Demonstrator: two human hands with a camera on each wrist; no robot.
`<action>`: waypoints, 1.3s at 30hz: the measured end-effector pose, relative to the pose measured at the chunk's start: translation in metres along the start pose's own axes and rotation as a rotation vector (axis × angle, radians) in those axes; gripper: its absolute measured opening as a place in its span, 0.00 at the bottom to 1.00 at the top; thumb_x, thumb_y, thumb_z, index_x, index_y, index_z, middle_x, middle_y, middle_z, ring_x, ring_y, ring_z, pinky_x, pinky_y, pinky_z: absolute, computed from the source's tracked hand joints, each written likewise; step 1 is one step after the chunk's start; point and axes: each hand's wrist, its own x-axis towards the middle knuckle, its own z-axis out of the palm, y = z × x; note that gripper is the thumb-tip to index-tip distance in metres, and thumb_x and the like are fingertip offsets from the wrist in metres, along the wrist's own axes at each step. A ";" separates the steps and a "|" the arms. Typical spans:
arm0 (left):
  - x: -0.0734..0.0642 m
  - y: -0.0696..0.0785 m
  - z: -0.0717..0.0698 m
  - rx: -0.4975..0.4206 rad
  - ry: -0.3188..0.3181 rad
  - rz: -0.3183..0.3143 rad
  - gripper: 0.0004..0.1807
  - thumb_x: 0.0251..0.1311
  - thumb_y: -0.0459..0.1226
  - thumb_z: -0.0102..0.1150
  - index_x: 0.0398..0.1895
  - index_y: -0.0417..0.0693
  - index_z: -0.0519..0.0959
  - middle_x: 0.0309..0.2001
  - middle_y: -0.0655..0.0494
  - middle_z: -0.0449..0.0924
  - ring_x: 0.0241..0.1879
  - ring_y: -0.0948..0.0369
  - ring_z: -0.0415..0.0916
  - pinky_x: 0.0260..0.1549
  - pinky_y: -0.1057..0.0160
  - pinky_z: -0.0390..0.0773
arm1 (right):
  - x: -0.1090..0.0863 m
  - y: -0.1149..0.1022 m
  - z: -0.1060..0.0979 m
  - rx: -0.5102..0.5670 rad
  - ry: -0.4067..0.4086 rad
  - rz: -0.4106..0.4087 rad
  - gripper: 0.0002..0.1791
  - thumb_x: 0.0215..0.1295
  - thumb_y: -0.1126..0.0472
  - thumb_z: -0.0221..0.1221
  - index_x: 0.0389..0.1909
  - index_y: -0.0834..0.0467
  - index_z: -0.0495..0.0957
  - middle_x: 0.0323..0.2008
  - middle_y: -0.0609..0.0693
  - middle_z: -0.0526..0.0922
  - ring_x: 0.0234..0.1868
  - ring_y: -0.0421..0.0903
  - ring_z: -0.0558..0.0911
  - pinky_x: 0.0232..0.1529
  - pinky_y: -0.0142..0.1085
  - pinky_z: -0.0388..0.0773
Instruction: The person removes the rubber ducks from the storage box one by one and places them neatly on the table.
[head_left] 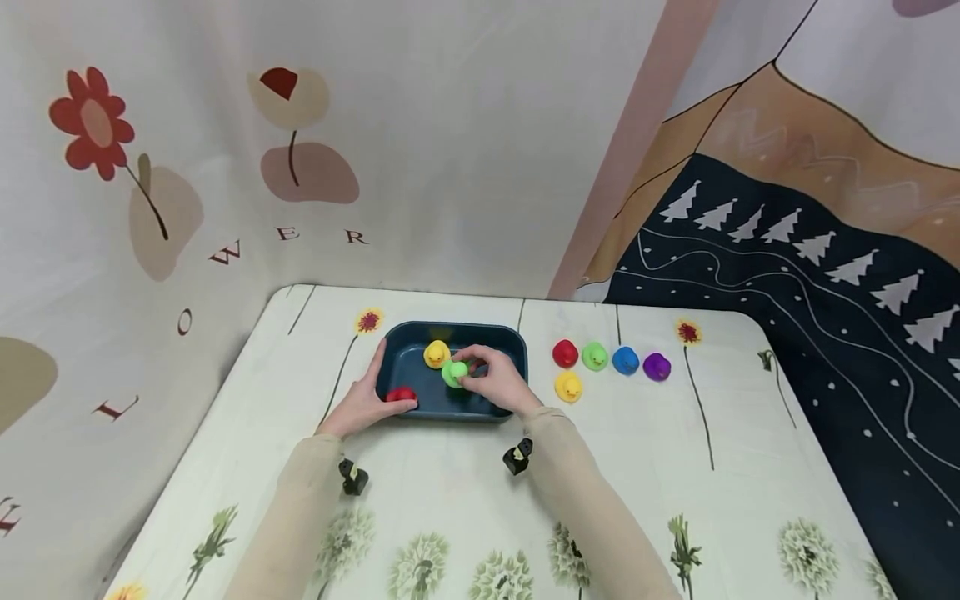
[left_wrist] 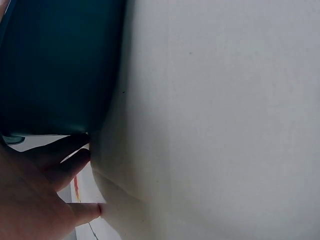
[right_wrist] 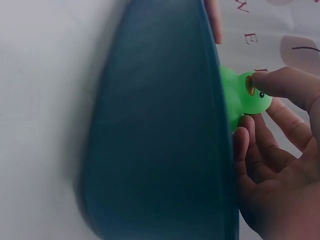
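My right hand pinches a light green rubber duck between thumb and fingers, over the dark blue tray. The right wrist view shows the duck's head and orange beak, with its lower body partly hidden by the tray wall. At the tray's front left corner, my left hand rests with fingers straight along the left side and thumb along the front rim. A red duck lies inside just behind that thumb, partly hidden. Farther back in the tray sits a yellow duck.
Right of the tray, red, green, blue and purple ducks form a row on the flowered tablecloth. Another yellow duck sits in front of the row. A printed curtain hangs behind the table.
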 end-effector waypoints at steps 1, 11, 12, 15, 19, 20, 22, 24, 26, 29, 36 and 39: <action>0.000 0.000 0.000 0.001 0.000 0.002 0.64 0.52 0.52 0.70 0.76 0.68 0.27 0.76 0.39 0.39 0.69 0.32 0.44 0.60 0.27 0.40 | -0.001 0.000 -0.002 -0.004 0.007 -0.006 0.15 0.61 0.70 0.63 0.49 0.61 0.79 0.48 0.53 0.78 0.44 0.54 0.76 0.43 0.36 0.76; -0.001 0.000 0.000 -0.004 0.002 0.012 0.64 0.52 0.52 0.71 0.76 0.67 0.28 0.75 0.38 0.39 0.69 0.32 0.45 0.61 0.28 0.39 | -0.012 0.001 -0.019 0.021 0.043 -0.027 0.15 0.60 0.70 0.64 0.49 0.62 0.79 0.46 0.54 0.78 0.45 0.58 0.75 0.45 0.43 0.77; -0.001 0.000 0.000 -0.001 0.002 0.010 0.64 0.52 0.52 0.71 0.76 0.67 0.27 0.75 0.38 0.39 0.69 0.32 0.45 0.61 0.28 0.40 | -0.013 0.001 -0.021 0.019 0.046 -0.024 0.15 0.60 0.70 0.64 0.49 0.62 0.79 0.46 0.54 0.78 0.45 0.58 0.75 0.45 0.43 0.77; -0.001 0.000 0.000 0.004 0.004 0.006 0.65 0.51 0.53 0.71 0.76 0.68 0.27 0.75 0.39 0.39 0.69 0.31 0.44 0.61 0.28 0.41 | -0.017 0.001 -0.026 0.009 0.055 -0.021 0.15 0.60 0.69 0.64 0.49 0.61 0.79 0.46 0.53 0.78 0.44 0.55 0.75 0.44 0.40 0.76; 0.000 -0.001 0.000 0.004 0.002 0.006 0.65 0.51 0.53 0.71 0.76 0.68 0.27 0.75 0.39 0.39 0.69 0.31 0.45 0.61 0.28 0.40 | -0.022 0.004 -0.032 -0.007 0.062 -0.003 0.16 0.60 0.69 0.64 0.50 0.60 0.79 0.46 0.53 0.78 0.45 0.55 0.75 0.43 0.38 0.76; 0.000 -0.001 0.000 0.001 0.002 0.007 0.65 0.51 0.52 0.71 0.76 0.68 0.27 0.76 0.39 0.39 0.69 0.32 0.45 0.61 0.29 0.39 | -0.023 0.005 -0.033 -0.007 0.066 0.001 0.16 0.61 0.68 0.64 0.50 0.60 0.79 0.46 0.53 0.78 0.45 0.56 0.75 0.43 0.38 0.75; 0.001 -0.002 0.000 0.001 0.002 0.011 0.65 0.52 0.51 0.71 0.76 0.68 0.27 0.76 0.39 0.38 0.69 0.32 0.45 0.62 0.29 0.38 | -0.025 0.007 -0.036 -0.004 0.074 0.007 0.16 0.61 0.68 0.65 0.51 0.61 0.79 0.46 0.54 0.78 0.45 0.56 0.75 0.43 0.40 0.75; 0.001 -0.002 0.001 0.000 0.003 0.010 0.65 0.51 0.52 0.71 0.76 0.68 0.27 0.76 0.39 0.39 0.69 0.33 0.45 0.62 0.30 0.38 | -0.027 0.008 -0.039 0.002 0.081 0.011 0.17 0.61 0.68 0.65 0.51 0.62 0.79 0.47 0.56 0.78 0.46 0.57 0.75 0.43 0.42 0.75; 0.001 -0.003 0.000 0.002 0.005 0.011 0.65 0.51 0.53 0.71 0.76 0.69 0.27 0.76 0.39 0.39 0.69 0.33 0.45 0.62 0.29 0.39 | -0.029 0.008 -0.042 0.012 0.088 0.017 0.18 0.61 0.68 0.64 0.52 0.63 0.78 0.48 0.58 0.78 0.46 0.58 0.75 0.44 0.44 0.74; 0.001 -0.003 0.000 0.003 0.004 0.010 0.65 0.51 0.54 0.71 0.76 0.69 0.27 0.76 0.39 0.39 0.69 0.33 0.45 0.61 0.29 0.40 | -0.033 0.006 -0.047 0.016 0.101 0.027 0.19 0.60 0.70 0.64 0.53 0.66 0.77 0.49 0.61 0.78 0.48 0.61 0.74 0.45 0.47 0.74; 0.001 -0.001 0.000 -0.001 0.005 0.024 0.64 0.52 0.51 0.71 0.76 0.69 0.27 0.76 0.40 0.39 0.69 0.33 0.47 0.61 0.29 0.40 | -0.055 -0.031 -0.062 0.008 0.131 0.028 0.18 0.60 0.75 0.61 0.51 0.73 0.75 0.47 0.67 0.77 0.47 0.66 0.73 0.46 0.49 0.73; 0.000 -0.002 0.000 0.002 0.004 0.026 0.64 0.51 0.52 0.71 0.76 0.69 0.28 0.75 0.39 0.39 0.69 0.32 0.46 0.61 0.28 0.43 | -0.056 -0.017 -0.066 -0.005 0.141 0.032 0.18 0.60 0.73 0.62 0.52 0.71 0.76 0.48 0.65 0.77 0.47 0.65 0.74 0.46 0.49 0.73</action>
